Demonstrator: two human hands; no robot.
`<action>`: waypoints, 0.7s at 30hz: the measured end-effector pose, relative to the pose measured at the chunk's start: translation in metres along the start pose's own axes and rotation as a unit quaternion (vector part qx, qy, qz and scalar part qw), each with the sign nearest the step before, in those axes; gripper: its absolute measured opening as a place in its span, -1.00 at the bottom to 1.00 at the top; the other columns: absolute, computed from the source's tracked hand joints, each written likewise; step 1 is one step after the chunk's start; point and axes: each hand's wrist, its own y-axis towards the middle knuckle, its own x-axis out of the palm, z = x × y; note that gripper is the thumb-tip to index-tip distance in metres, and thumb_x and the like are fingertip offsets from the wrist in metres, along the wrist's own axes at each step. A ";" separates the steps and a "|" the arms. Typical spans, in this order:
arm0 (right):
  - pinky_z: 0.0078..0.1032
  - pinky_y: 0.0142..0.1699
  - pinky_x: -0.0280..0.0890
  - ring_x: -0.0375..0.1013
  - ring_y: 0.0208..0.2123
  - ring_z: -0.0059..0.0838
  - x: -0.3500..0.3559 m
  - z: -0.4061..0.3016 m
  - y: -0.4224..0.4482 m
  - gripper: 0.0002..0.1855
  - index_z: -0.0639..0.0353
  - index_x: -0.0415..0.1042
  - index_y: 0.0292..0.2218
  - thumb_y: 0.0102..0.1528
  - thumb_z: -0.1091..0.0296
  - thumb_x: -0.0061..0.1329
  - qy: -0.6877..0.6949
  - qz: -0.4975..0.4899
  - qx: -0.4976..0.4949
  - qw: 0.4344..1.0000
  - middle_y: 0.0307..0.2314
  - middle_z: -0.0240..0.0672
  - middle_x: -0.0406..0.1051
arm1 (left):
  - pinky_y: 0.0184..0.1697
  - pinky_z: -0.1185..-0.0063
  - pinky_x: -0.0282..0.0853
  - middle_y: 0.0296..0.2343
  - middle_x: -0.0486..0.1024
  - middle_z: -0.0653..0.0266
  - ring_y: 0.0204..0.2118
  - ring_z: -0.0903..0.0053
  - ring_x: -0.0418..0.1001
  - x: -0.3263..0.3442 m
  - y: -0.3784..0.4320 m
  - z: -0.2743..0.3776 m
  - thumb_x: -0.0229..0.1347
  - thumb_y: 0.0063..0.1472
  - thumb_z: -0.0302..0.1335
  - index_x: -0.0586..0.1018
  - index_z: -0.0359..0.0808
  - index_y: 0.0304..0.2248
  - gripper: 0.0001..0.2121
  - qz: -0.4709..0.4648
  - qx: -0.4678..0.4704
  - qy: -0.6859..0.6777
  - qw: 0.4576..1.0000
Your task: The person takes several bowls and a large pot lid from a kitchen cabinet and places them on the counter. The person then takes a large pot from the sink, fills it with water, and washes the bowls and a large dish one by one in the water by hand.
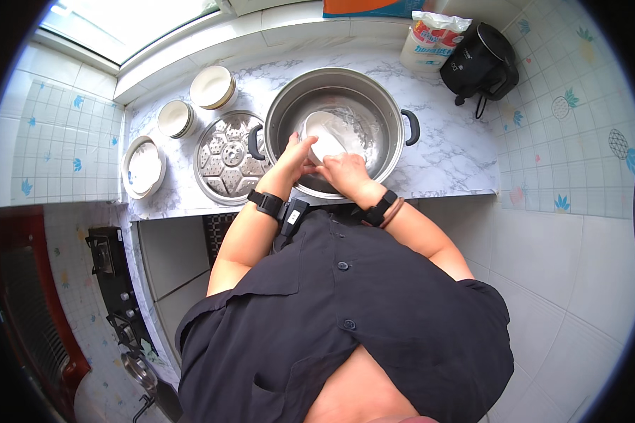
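A white bowl (320, 129) is tilted inside a large stainless steel pot (291, 95) with clear water in it. My left hand (296, 157) grips the bowl's left side, thumb raised along the rim. At its near edge my right hand (347, 172) has its fingers bent against the bowl; whether a cloth is under them cannot be seen. The pot has two black handles, the right one (411, 128) pointing toward the wall. Left of the pot, partly under its left handle, lies a round perforated steel steamer plate (227, 172).
Stacked bowls (211, 87), a smaller stack (174, 117) and an oval dish stack (144, 166) stand on the marble-patterned counter (450, 158) at left. At the back right are a paper-towel pack (428, 45) and a black electric kettle (476, 63). A gas hob (119, 285) lies lower left.
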 end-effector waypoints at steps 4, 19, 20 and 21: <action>-0.35 -0.18 0.18 0.34 -0.27 -0.24 0.004 0.023 -0.008 -0.61 0.05 0.35 -0.26 -0.18 0.14 -0.05 0.040 -0.105 0.029 0.993 -0.40 -0.24 0.39 | -0.36 0.33 0.30 -0.11 0.16 -0.03 -0.20 0.21 0.29 -0.002 0.011 -0.008 -0.09 -0.02 -0.42 -0.13 -0.15 0.08 -0.33 -0.025 0.030 0.069 0.997; -0.12 -0.01 -0.04 0.35 -0.29 -0.23 0.003 0.037 0.009 -0.49 0.11 0.29 -0.18 -0.22 0.16 -0.02 -0.134 -0.246 0.071 0.957 -0.44 -0.25 0.41 | -0.25 0.38 0.19 -0.19 0.23 0.12 -0.20 0.29 0.26 -0.005 0.030 -0.016 -0.06 0.01 -0.26 0.09 -0.18 -0.04 -0.48 -0.053 0.047 -0.002 0.997; -0.12 0.00 -0.04 0.35 -0.29 -0.22 0.003 0.034 0.011 -0.49 0.10 0.29 -0.18 -0.21 0.17 -0.02 -0.159 -0.219 0.011 0.963 -0.46 -0.26 0.42 | -0.24 0.37 0.18 -0.19 0.23 0.11 -0.19 0.29 0.26 -0.007 0.035 -0.016 -0.08 0.01 -0.20 0.08 -0.17 -0.04 -0.47 -0.050 0.040 -0.027 0.998; -0.12 0.00 -0.04 0.35 -0.29 -0.22 -0.001 0.027 0.015 -0.49 0.10 0.29 -0.18 -0.21 0.17 -0.02 -0.162 -0.219 0.007 0.962 -0.46 -0.26 0.42 | -0.23 0.36 0.17 -0.19 0.22 0.11 -0.19 0.28 0.25 -0.010 0.039 -0.017 -0.09 0.02 -0.15 0.07 -0.15 -0.04 -0.46 -0.045 0.032 -0.053 0.997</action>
